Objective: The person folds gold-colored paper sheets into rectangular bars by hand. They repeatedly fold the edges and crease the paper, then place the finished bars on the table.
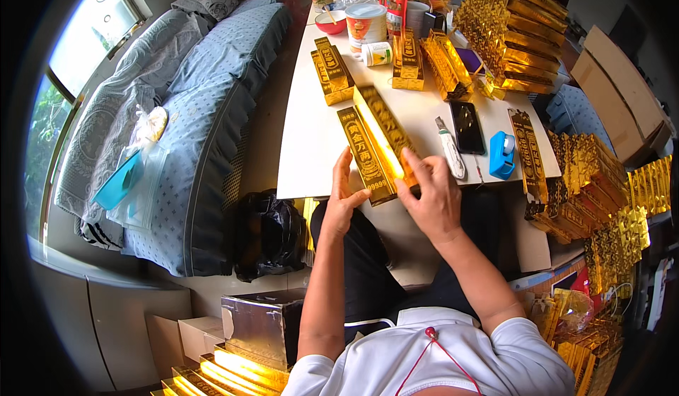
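A long gold foil paper box (366, 154), with a raised side that shows a bright gold inner face, lies at the near edge of the white table (305, 146). My left hand (347, 197) is at its near left side, thumb by the printed panel's near end, fingers apart. My right hand (432, 197) touches the raised right side with its fingertips. Whether either hand grips it is hard to tell. To the right lie a white-handled utility knife (451, 149), a black phone (468, 128) and a blue tape dispenser (502, 155). A flat gold strip (529, 154) is beyond them.
Folded gold boxes (332, 72) stand farther back, near a white tub (366, 27), a red bowl (331, 22) and a tipped white bottle (376, 54). Tall gold stacks (530, 40) and more bundles (589, 183) flank the right side. A blue-covered sofa (207, 114) is left.
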Demonstrator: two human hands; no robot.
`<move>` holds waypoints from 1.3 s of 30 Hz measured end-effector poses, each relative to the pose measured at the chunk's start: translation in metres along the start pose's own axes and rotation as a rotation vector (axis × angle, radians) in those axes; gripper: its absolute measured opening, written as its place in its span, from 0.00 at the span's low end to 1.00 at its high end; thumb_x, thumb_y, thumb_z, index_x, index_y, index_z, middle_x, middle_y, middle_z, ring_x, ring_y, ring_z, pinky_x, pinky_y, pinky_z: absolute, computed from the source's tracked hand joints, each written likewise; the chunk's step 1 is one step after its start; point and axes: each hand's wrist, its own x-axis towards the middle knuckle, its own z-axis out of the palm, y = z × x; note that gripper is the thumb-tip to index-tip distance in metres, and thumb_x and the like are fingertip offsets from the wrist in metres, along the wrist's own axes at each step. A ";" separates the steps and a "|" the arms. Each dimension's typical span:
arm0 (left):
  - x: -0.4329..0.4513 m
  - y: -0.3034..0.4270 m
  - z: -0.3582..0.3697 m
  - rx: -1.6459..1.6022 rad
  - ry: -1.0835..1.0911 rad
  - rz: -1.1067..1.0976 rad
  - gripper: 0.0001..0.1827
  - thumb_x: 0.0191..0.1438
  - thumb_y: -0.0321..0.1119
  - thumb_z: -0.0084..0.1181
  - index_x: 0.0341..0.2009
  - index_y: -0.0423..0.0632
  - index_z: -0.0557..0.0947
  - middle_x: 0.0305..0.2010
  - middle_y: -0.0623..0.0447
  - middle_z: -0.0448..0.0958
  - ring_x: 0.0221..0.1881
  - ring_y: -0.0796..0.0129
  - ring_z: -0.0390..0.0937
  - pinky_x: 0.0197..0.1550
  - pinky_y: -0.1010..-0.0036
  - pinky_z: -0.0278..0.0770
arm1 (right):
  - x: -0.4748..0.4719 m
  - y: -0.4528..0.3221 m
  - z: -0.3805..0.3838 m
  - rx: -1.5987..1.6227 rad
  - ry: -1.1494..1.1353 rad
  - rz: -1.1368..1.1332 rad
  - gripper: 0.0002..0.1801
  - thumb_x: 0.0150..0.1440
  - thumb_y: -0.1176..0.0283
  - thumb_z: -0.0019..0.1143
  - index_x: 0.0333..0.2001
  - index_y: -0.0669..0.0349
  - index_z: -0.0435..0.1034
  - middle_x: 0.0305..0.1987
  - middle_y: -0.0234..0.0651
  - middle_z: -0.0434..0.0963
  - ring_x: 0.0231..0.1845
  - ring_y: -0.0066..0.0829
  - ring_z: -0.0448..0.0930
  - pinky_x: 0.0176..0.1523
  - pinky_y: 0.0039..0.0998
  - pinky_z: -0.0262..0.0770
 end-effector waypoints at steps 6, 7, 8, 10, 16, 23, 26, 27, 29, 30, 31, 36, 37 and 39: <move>-0.008 -0.001 0.022 0.114 0.040 0.033 0.46 0.49 0.21 0.58 0.75 0.51 0.62 0.82 0.48 0.45 0.82 0.59 0.40 0.80 0.63 0.37 | -0.020 0.005 0.007 -0.003 -0.103 -0.001 0.37 0.56 0.59 0.70 0.69 0.47 0.67 0.50 0.39 0.70 0.49 0.42 0.76 0.52 0.41 0.76; -0.008 -0.003 0.024 0.136 0.040 0.044 0.45 0.49 0.21 0.58 0.75 0.51 0.63 0.82 0.48 0.45 0.82 0.58 0.41 0.80 0.62 0.39 | -0.019 0.006 0.007 -0.003 -0.091 -0.013 0.37 0.56 0.59 0.70 0.69 0.47 0.67 0.51 0.39 0.70 0.49 0.42 0.76 0.53 0.41 0.76; -0.007 -0.006 0.027 0.158 0.040 0.055 0.44 0.50 0.22 0.58 0.74 0.51 0.64 0.82 0.48 0.46 0.82 0.58 0.41 0.80 0.62 0.41 | -0.018 0.007 0.006 -0.002 -0.079 -0.024 0.37 0.56 0.60 0.70 0.68 0.48 0.67 0.51 0.39 0.70 0.49 0.41 0.77 0.53 0.41 0.76; -0.006 -0.013 0.030 0.238 0.045 0.106 0.40 0.52 0.23 0.60 0.72 0.51 0.67 0.81 0.47 0.47 0.81 0.56 0.43 0.79 0.62 0.47 | -0.017 0.009 0.006 0.005 -0.063 -0.034 0.37 0.56 0.60 0.70 0.68 0.49 0.67 0.51 0.38 0.71 0.49 0.41 0.77 0.53 0.40 0.75; -0.003 -0.016 0.042 0.337 0.042 0.133 0.37 0.53 0.25 0.60 0.69 0.48 0.69 0.79 0.42 0.50 0.80 0.50 0.48 0.78 0.59 0.49 | -0.016 0.015 0.014 -0.009 -0.053 -0.008 0.38 0.55 0.56 0.71 0.68 0.50 0.68 0.50 0.36 0.71 0.47 0.40 0.77 0.51 0.40 0.76; -0.008 -0.013 0.043 0.419 0.024 0.130 0.35 0.60 0.28 0.59 0.72 0.52 0.67 0.80 0.43 0.49 0.80 0.52 0.47 0.78 0.60 0.49 | -0.014 0.016 0.015 -0.064 -0.045 -0.028 0.40 0.55 0.53 0.70 0.68 0.50 0.66 0.50 0.37 0.71 0.48 0.40 0.77 0.51 0.40 0.76; -0.004 0.002 0.047 0.490 0.055 0.219 0.34 0.64 0.31 0.54 0.74 0.52 0.65 0.81 0.42 0.47 0.81 0.51 0.45 0.78 0.57 0.48 | -0.014 0.017 0.013 -0.035 -0.064 -0.016 0.41 0.54 0.52 0.70 0.69 0.50 0.65 0.50 0.38 0.70 0.49 0.40 0.76 0.52 0.41 0.76; -0.002 0.007 0.049 0.533 0.046 0.224 0.33 0.65 0.35 0.53 0.74 0.51 0.65 0.81 0.42 0.46 0.81 0.50 0.45 0.78 0.56 0.48 | -0.015 0.018 0.014 -0.015 -0.074 -0.011 0.41 0.54 0.53 0.70 0.69 0.50 0.65 0.50 0.38 0.70 0.49 0.40 0.76 0.52 0.41 0.76; 0.006 0.017 0.052 0.549 -0.019 0.278 0.30 0.63 0.36 0.57 0.70 0.50 0.72 0.81 0.41 0.50 0.80 0.45 0.48 0.77 0.55 0.50 | -0.015 0.022 0.012 0.058 -0.084 -0.012 0.44 0.55 0.54 0.70 0.72 0.53 0.61 0.51 0.41 0.71 0.52 0.43 0.76 0.55 0.42 0.75; 0.010 0.019 0.052 0.611 -0.066 0.296 0.29 0.63 0.36 0.57 0.69 0.50 0.73 0.80 0.41 0.52 0.80 0.46 0.49 0.77 0.55 0.51 | -0.014 0.023 0.011 0.123 -0.071 -0.006 0.45 0.55 0.55 0.70 0.73 0.54 0.60 0.53 0.42 0.71 0.53 0.44 0.75 0.56 0.42 0.75; 0.013 0.021 0.050 0.672 -0.113 0.315 0.28 0.63 0.36 0.57 0.68 0.50 0.75 0.80 0.41 0.53 0.80 0.46 0.50 0.77 0.56 0.51 | -0.014 0.024 0.010 0.188 -0.058 -0.001 0.46 0.56 0.55 0.70 0.74 0.55 0.58 0.54 0.43 0.72 0.53 0.45 0.75 0.58 0.43 0.75; 0.021 0.020 0.044 0.571 -0.186 0.245 0.23 0.67 0.39 0.53 0.64 0.48 0.79 0.79 0.43 0.57 0.77 0.50 0.58 0.75 0.58 0.57 | -0.024 0.043 0.008 0.455 -0.056 0.033 0.41 0.56 0.78 0.65 0.73 0.54 0.59 0.58 0.46 0.73 0.59 0.48 0.74 0.63 0.43 0.73; 0.020 0.021 0.042 0.563 -0.193 0.248 0.24 0.65 0.39 0.56 0.65 0.49 0.79 0.79 0.43 0.57 0.78 0.50 0.57 0.76 0.57 0.56 | -0.025 0.045 0.009 0.461 -0.058 0.038 0.40 0.56 0.79 0.64 0.72 0.54 0.61 0.57 0.44 0.74 0.58 0.47 0.75 0.62 0.42 0.74; 0.022 0.024 0.039 0.601 -0.233 0.260 0.28 0.62 0.42 0.60 0.66 0.50 0.78 0.79 0.43 0.55 0.78 0.48 0.55 0.77 0.56 0.53 | -0.026 0.048 0.011 0.475 -0.058 0.041 0.38 0.56 0.82 0.63 0.71 0.52 0.64 0.55 0.42 0.75 0.56 0.45 0.76 0.60 0.40 0.75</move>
